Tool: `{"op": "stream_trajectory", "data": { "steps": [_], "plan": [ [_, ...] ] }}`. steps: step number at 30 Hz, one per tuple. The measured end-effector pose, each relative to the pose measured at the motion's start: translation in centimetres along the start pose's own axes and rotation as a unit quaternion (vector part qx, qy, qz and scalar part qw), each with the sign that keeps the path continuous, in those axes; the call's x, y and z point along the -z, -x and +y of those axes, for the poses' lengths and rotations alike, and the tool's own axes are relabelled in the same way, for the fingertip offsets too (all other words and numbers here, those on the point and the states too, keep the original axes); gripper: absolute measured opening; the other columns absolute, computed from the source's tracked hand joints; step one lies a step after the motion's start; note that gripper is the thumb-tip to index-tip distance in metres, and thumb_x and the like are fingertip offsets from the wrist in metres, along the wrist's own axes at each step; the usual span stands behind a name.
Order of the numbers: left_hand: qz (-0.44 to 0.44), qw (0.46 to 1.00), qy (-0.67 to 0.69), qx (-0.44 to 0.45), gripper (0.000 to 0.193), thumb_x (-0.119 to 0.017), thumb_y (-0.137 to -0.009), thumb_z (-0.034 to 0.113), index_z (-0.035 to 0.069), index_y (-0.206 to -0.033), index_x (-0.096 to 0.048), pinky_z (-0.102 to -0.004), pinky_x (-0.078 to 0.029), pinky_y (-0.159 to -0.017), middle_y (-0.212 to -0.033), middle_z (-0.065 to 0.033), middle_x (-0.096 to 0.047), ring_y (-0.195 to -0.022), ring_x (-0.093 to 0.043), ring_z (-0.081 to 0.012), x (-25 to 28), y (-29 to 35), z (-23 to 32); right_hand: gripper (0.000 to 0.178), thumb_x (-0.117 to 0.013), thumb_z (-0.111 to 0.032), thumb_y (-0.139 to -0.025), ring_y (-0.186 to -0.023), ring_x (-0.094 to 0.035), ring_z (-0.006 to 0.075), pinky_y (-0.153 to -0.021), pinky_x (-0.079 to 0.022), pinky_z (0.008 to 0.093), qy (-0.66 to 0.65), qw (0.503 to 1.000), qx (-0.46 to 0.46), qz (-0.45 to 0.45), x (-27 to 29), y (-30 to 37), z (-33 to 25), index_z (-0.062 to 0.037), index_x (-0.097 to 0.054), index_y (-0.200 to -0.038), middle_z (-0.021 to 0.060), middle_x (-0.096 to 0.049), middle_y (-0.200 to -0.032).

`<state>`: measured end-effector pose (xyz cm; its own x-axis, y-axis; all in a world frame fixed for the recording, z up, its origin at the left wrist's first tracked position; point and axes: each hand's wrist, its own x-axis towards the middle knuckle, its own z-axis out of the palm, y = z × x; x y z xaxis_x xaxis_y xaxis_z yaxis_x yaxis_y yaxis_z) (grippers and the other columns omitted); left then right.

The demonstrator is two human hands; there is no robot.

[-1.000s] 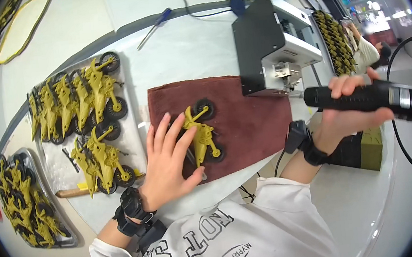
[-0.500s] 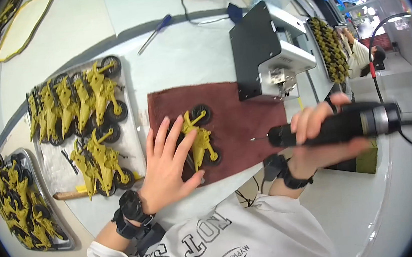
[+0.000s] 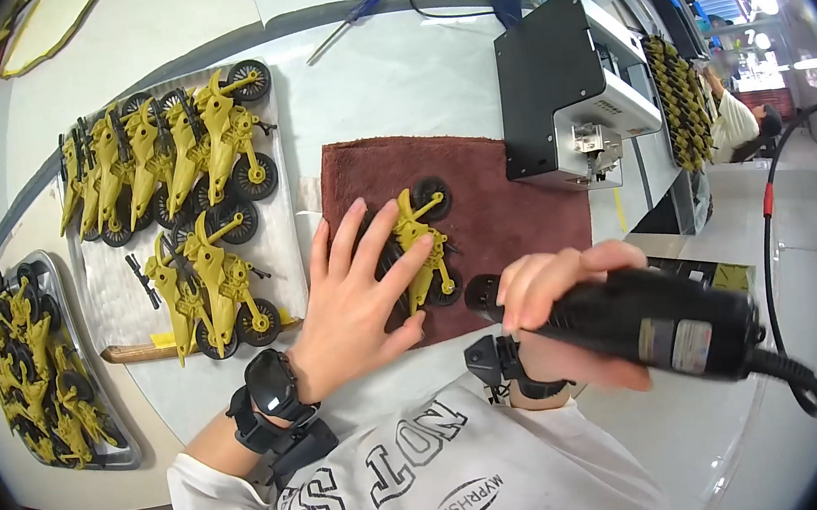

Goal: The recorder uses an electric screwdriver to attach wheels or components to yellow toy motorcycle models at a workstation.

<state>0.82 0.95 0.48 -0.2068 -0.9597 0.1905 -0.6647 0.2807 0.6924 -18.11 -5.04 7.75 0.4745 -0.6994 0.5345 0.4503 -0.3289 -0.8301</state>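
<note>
A yellow toy motorcycle [image 3: 422, 244] with black wheels lies on its side on a dark red cloth mat [image 3: 543, 211]. My left hand [image 3: 348, 296] rests on its left part, fingers spread and stretched, steadying contact from above. In my right hand [image 3: 538, 306], fingers wrapped round it, is a black electric screwdriver [image 3: 624, 317] with a cord at its back end. The tool's front end is tilted down at the mat's lower right, a little apart from the motorcycle. Its bit cannot be made out now.
Left of the mat, a paper-lined tray [image 3: 115, 301] holds several similar motorcycles; a metal tray [image 3: 128, 449] holds more. A black-and-white machine [image 3: 551, 91] stands behind right. A blue-handled screwdriver [image 3: 345, 28] lies at the back. A person [image 3: 738, 126] is at far right.
My right hand has brought the electric screwdriver leftward and turned its front end down, closer to the motorcycle. My left hand stays on the motorcycle. The whole view has shifted slightly.
</note>
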Motion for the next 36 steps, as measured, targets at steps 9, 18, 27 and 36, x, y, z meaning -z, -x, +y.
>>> {"op": "stream_trajectory", "data": {
  "steps": [9, 18, 27, 36],
  "plan": [
    [-0.022, 0.999, -0.038, -0.024, 0.068, -0.073, -0.066, 0.028, 0.023, -0.130, -0.051, -0.0578, -0.017, -0.108, -0.145, -0.0219, -0.026, -0.135, -0.022, -0.0413, -0.4, -0.6, 0.0, 0.085, -0.082, -0.033, -0.069, -0.085, -0.057, 0.0276, -0.074, -0.046, 0.0411, -0.077, 0.994, -0.010, -0.082, 1.2, -0.1, 1.1, -0.0016, -0.033, -0.131, 0.0183, -0.057, -0.101],
    [-0.036, 0.997, -0.066, -0.017, 0.062, -0.072, -0.064, 0.029, 0.024, -0.124, -0.057, -0.0577, -0.018, -0.107, -0.145, -0.0246, -0.025, -0.134, -0.022, -0.0429, 0.2, -0.3, 0.8, 0.078, -0.045, -0.074, -0.078, -0.039, -0.036, 0.0127, -0.044, -0.031, 0.0285, 0.138, 0.939, 0.146, 0.278, 5.9, -4.5, -6.6, -0.0048, -0.054, -0.113, 0.0017, -0.044, -0.053],
    [-0.044, 0.996, -0.079, -0.026, 0.060, -0.070, -0.067, 0.030, 0.023, -0.126, -0.056, -0.0568, -0.017, -0.108, -0.145, -0.0245, -0.024, -0.134, -0.022, -0.0432, -0.2, -0.4, 0.4, 0.083, -0.040, -0.080, -0.076, -0.041, -0.046, 0.0175, -0.045, -0.040, 0.0312, 0.229, 0.914, 0.060, 0.330, 12.1, -7.7, -4.2, -0.0057, -0.043, -0.114, 0.0054, -0.050, -0.055],
    [-0.047, 0.994, -0.091, -0.029, 0.061, -0.069, -0.070, 0.033, 0.026, -0.128, -0.053, -0.0571, -0.019, -0.106, -0.150, -0.0156, -0.024, -0.134, -0.024, -0.0388, 0.0, -0.6, 0.6, 0.096, -0.055, -0.075, -0.072, -0.050, -0.055, 0.0239, -0.051, -0.044, 0.0369, -0.008, 0.995, 0.088, 0.048, 0.6, -4.2, -1.4, -0.0039, -0.031, -0.132, 0.0122, -0.056, -0.068]
  ]
}}
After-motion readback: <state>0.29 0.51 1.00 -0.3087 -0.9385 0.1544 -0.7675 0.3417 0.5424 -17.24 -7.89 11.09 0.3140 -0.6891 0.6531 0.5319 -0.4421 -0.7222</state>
